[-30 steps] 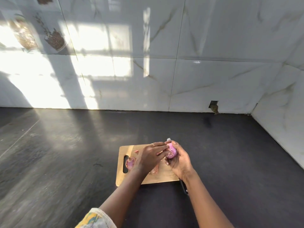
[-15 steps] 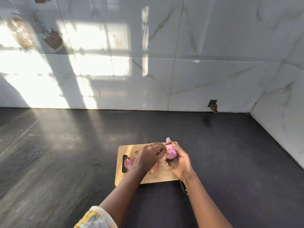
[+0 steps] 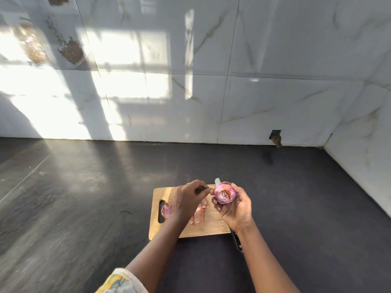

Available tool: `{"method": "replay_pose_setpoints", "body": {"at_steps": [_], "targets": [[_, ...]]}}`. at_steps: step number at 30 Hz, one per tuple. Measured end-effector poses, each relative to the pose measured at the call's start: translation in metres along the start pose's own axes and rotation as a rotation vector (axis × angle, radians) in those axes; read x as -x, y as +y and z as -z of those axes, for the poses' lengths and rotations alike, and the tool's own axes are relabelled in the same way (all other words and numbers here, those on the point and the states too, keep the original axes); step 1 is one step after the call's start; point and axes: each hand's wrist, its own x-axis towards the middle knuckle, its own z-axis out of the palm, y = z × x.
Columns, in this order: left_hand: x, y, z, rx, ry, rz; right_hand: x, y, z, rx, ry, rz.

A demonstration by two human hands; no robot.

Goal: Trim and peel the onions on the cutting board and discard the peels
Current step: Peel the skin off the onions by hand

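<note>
- Leftward off the red onion (image 3: 225,193) is where my left hand (image 3: 187,200) has drawn since a moment ago, so the trimmed end now faces me uncovered.
- Its fingertips (image 3: 206,188) are pressed together at the onion's left edge; whether skin sits between them is too small to tell.
- My right hand (image 3: 236,208) curls round the onion, holding it above the far right part of the cutting board (image 3: 211,226).
- From the pinch, the onion lies directly right, its axis pointing toward me; I judge the next pull goes left, away from it.
- A second onion (image 3: 166,210) and loose peels (image 3: 198,215) lie on the board by my left hand.
</note>
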Motion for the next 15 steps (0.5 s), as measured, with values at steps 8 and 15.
{"method": "replay_pose_setpoints", "body": {"at_steps": [8, 15], "targets": [[0.001, 0.010, 0.001, 0.047, -0.046, -0.225, -0.002, 0.001, -0.001, -0.013, 0.006, 0.045], [0.005, 0.014, -0.005, -0.028, -0.113, -0.265, -0.003, 0.002, -0.002, -0.008, -0.004, 0.082]]}}
